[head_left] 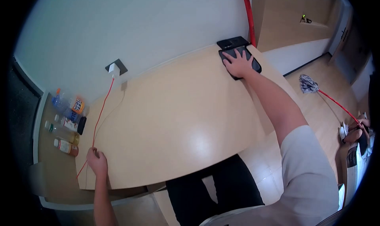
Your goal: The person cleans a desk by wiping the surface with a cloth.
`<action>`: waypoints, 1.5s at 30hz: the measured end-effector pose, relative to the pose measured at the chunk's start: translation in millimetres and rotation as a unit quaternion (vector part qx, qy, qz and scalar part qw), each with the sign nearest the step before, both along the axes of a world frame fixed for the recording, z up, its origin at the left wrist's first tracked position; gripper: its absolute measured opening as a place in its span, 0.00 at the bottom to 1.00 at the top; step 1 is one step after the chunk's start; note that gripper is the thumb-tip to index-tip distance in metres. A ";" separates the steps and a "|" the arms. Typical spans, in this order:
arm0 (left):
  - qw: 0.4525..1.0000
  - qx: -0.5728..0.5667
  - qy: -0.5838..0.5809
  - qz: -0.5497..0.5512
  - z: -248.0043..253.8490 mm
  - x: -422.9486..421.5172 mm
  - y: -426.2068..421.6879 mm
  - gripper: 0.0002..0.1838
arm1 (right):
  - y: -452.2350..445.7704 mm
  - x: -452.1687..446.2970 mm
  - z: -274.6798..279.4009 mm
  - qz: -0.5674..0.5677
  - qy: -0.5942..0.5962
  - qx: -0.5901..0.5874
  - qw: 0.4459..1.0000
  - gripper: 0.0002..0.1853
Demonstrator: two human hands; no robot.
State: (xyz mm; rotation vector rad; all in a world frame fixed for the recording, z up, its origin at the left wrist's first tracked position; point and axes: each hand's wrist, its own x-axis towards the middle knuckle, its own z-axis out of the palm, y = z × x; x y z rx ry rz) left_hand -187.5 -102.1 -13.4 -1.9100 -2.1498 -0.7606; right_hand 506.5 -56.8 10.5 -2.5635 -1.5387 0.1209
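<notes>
My left hand (pixel 97 162) is closed on a thin red cable (pixel 102 111) near the left end of the wooden table (pixel 166 119). The cable runs up to a white charger (pixel 114 70) plugged into a dark wall socket (pixel 121 66), and its other end hangs below my hand. At the table's far right, my right hand (pixel 239 64) lies with fingers spread on a black pad-like object (pixel 253 63). Just behind that object, close to the wall, rests a dark flat item (pixel 232 42).
Several bottles, including an orange-labelled one (pixel 78 104) and a red-labelled one (pixel 66 147), are at the left, beside a black object (pixel 82 125). A red pole (pixel 248 16) rises behind the right corner. On the right, another person's hand (pixel 364 122) holds a mop (pixel 308 84).
</notes>
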 end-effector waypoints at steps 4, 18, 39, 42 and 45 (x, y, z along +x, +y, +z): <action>1.000 0.022 -0.010 -0.003 -6.5 -6.4 0.9 0.15 | -23.0 -3.9 -14.9 0.031 -0.017 0.028 0.999 0.32; 0.998 0.039 0.028 -0.034 -31.1 -26.9 13.2 0.17 | -235.7 11.2 -10.4 0.061 -0.039 0.012 0.997 0.33; 0.992 -0.085 0.013 0.087 -13.3 36.6 -52.0 0.29 | -174.9 -362.4 -10.8 0.517 0.058 0.090 0.849 0.32; 0.994 -0.069 0.007 0.090 -13.8 36.9 -52.1 0.29 | -166.2 -325.8 -17.2 0.478 0.056 0.148 0.864 0.35; 0.994 -0.051 0.013 0.095 -15.6 39.4 -53.7 0.28 | -182.9 -249.3 -9.0 0.410 0.019 0.110 0.905 0.37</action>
